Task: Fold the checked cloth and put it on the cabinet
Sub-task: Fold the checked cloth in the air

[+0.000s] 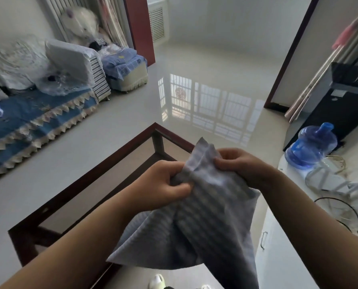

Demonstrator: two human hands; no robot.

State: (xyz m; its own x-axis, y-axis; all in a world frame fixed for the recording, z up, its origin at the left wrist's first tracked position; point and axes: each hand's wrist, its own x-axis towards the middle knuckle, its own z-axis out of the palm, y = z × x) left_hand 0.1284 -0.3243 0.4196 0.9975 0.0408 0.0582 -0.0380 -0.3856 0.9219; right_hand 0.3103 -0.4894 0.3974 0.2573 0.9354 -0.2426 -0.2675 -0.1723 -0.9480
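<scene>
The blue-and-white checked cloth [205, 222] hangs in the air in front of me, bunched at its top and draping down toward my feet. My left hand [163, 182] grips the cloth's upper left edge with curled fingers. My right hand [242, 165] pinches the upper right edge, close beside the left hand. A white cabinet [282, 253] with a metal handle stands low at the right, its top partly hidden by my right forearm.
A glass-topped table with a dark red frame [103, 167] lies below the cloth. A sofa with a blue lace-edged cover [28, 122] runs along the left. A blue water jug [311, 144], cables and a wire rack [338, 184] sit on the cabinet top.
</scene>
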